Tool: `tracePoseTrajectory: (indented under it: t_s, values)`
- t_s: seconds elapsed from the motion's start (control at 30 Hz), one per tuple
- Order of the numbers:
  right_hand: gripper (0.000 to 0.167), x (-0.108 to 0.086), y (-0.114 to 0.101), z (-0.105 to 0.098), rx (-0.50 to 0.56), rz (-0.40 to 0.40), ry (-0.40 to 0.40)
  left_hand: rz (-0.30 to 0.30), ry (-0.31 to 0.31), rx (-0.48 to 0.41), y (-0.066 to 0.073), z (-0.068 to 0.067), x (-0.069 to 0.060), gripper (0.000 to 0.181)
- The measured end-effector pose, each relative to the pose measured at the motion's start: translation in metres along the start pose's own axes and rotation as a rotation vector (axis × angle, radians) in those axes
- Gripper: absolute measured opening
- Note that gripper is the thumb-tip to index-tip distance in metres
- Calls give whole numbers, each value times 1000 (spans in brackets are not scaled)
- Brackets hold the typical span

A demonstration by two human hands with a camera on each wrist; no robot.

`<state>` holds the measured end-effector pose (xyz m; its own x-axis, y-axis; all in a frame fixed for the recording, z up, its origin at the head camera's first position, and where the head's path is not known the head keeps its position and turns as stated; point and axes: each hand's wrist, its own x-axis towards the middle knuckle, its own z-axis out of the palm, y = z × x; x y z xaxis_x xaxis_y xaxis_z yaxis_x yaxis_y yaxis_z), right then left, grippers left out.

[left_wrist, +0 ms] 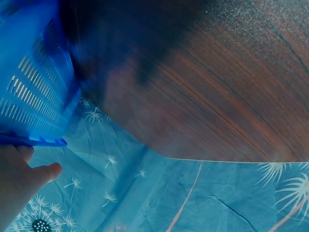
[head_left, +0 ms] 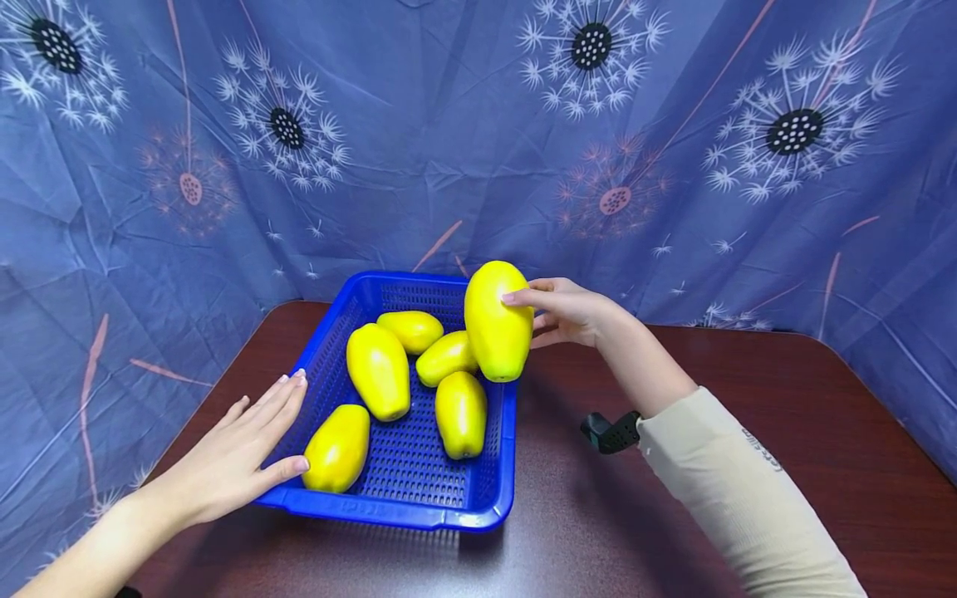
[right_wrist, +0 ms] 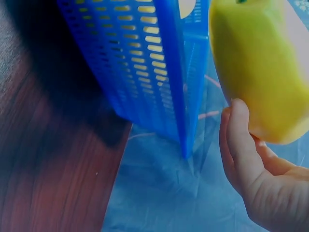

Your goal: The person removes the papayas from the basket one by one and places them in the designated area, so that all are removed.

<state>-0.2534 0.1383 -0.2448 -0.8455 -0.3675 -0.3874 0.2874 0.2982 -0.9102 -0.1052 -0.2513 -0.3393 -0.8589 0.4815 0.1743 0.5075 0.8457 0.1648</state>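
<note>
A large yellow papaya-like fruit (head_left: 498, 322) is held upright by my right hand (head_left: 571, 313) over the right rim of a blue basket (head_left: 407, 511). In the right wrist view, the fingers of that hand (right_wrist: 260, 179) curl round the end of the fruit (right_wrist: 263, 67). My left hand (head_left: 239, 453) lies with fingers extended at the basket's left rim, its thumb by a yellow fruit (head_left: 338, 448). Several more fruits lie in the basket, among them one at the left (head_left: 378, 371) and one at the right (head_left: 461, 415). In the left wrist view part of the left hand (left_wrist: 24, 181) shows beside the basket (left_wrist: 34, 92).
The basket stands on a dark brown wooden table (head_left: 576, 531). Behind the table hangs a blue cloth (head_left: 419, 124) with dandelion prints. A black strap-like item (head_left: 611, 433) shows by the right sleeve (head_left: 733, 482).
</note>
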Motion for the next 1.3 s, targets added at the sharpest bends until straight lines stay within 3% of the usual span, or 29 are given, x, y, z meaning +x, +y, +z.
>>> tracePoseTrajectory:
  t_s: [0.5, 1.0, 1.3]
  values:
    - [72, -1, 26, -35, 91, 46, 142, 32, 32, 12, -1, 2, 1, 76]
    - [74, 9, 62, -57, 177, 129, 209, 34, 52, -4, -2, 3, 1, 77]
    - [77, 18, 89, -59, 181, 152, 218, 17, 47, -27, -1, 3, 0, 76]
